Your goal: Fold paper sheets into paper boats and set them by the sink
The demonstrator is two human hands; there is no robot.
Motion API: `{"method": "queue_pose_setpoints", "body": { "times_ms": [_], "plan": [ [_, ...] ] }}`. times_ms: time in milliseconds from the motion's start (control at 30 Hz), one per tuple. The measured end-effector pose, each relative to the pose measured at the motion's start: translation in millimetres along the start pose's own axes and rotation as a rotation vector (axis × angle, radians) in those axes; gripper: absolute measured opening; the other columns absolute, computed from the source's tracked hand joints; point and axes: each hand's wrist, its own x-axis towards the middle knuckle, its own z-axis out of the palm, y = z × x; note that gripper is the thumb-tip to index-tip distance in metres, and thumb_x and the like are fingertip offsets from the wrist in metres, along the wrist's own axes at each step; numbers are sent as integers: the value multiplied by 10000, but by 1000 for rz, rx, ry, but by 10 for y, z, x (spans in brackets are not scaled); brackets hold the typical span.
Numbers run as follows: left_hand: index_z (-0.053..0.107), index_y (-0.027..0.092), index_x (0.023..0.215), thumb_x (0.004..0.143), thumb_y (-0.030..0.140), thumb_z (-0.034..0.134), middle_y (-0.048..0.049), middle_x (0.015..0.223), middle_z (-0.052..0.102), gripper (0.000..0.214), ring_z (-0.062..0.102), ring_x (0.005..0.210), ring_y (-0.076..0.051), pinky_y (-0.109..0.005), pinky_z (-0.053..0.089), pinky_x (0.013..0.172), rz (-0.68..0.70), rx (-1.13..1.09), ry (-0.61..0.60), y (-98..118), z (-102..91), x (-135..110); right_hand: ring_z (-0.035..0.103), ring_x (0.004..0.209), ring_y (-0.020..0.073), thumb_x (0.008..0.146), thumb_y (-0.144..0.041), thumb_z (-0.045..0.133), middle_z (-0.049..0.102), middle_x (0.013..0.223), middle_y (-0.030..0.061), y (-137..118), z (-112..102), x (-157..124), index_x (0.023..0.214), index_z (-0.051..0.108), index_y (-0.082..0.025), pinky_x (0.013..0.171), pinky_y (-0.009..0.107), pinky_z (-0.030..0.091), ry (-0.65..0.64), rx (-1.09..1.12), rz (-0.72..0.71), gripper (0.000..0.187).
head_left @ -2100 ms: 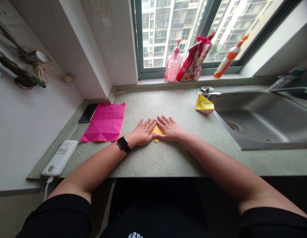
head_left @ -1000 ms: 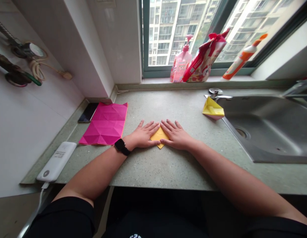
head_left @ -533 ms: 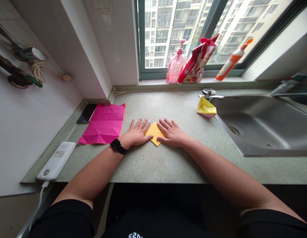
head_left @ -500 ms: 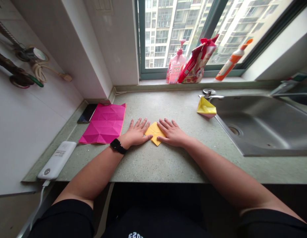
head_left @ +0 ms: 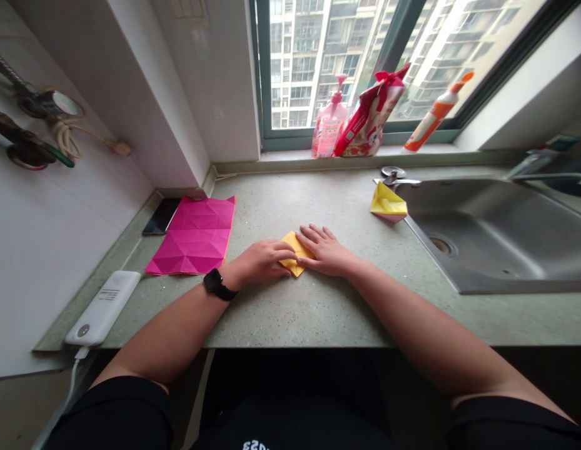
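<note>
A small folded yellow paper (head_left: 293,257) lies on the speckled green countertop (head_left: 290,319), between my hands. My left hand (head_left: 261,262) is turned on its side, fingers together, with the fingertips over the paper's left part. My right hand (head_left: 325,252) lies flat with its fingers apart, and its fingertips rest on the paper's right edge. The paper's middle is partly hidden by my fingers. A black watch (head_left: 215,284) sits on my left wrist.
A creased magenta paper sheet (head_left: 191,236) lies left of my left hand, beside a phone (head_left: 161,215). A white power bank (head_left: 102,308) sits near the front edge. On the right are a folded yellow-and-pink paper (head_left: 388,203) and a steel sink (head_left: 487,237).
My left hand has turned from flat with spread fingers to its side, and its fingers have closed over the yellow paper. My right hand has stayed in place.
</note>
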Motion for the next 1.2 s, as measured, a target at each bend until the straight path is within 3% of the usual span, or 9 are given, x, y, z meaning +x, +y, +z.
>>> {"method": "queue_pose_setpoints", "body": {
  "times_ms": [133, 300, 400, 500, 667, 933, 1200],
  "plan": [
    [787, 235, 1109, 1048, 282, 711, -55, 1172, 812, 108, 762, 1050, -208, -327, 549, 962, 9, 28, 3, -27, 16, 0, 269, 1680, 413, 1034, -714, 540, 380, 1796, 109, 17, -32, -9, 1710, 438, -296, 1355, 646, 239, 18, 60, -17, 802],
    [797, 254, 1061, 1104, 281, 598, -40, 1152, 812, 206, 765, 993, -187, -307, 549, 897, -47, 95, 6, 54, -17, -8, 631, 1427, 298, 1119, -505, 508, 680, 1544, 113, 15, -235, -86, 1533, 660, -291, 1218, 526, 501, 191, 306, -154, 490],
    [801, 265, 1059, 1108, 294, 579, -40, 1117, 808, 229, 763, 954, -180, -294, 548, 852, -109, 120, 3, 105, -37, -12, 741, 1209, 281, 1091, -473, 599, 793, 1319, 106, -13, -358, -168, 1402, 754, -295, 1069, 486, 598, 273, 373, -238, 391],
    [799, 261, 1055, 1101, 298, 583, -41, 1076, 806, 224, 760, 925, -178, -280, 541, 808, -143, 134, 17, 115, -52, -19, 767, 1096, 268, 1029, -453, 714, 822, 1221, 82, -47, -376, -207, 1317, 798, -308, 974, 455, 628, 266, 363, -321, 334],
    [791, 263, 1057, 1086, 281, 595, -35, 1063, 805, 199, 751, 886, -179, -273, 520, 763, -169, 184, 24, 95, -52, -36, 787, 986, 226, 1060, -328, 659, 845, 1123, 45, -78, -273, -148, 1155, 857, -317, 880, 396, 641, 252, 331, -301, 220],
    [786, 248, 1069, 1075, 265, 609, -32, 1085, 815, 178, 748, 840, -181, -284, 491, 703, -243, 243, 53, 105, -80, -52, 786, 1093, 231, 1074, -291, 608, 842, 1217, 17, -69, -215, -70, 1170, 857, -353, 978, 432, 647, 235, 290, -211, 274],
    [788, 231, 1067, 1045, 223, 647, -47, 1156, 818, 142, 774, 959, -199, -290, 544, 784, -304, 146, 116, 101, -92, -53, 775, 1167, 238, 1042, -264, 659, 834, 1260, 9, -61, -209, -4, 1204, 849, -377, 1050, 447, 625, 199, 237, -167, 274]
  ]
}}
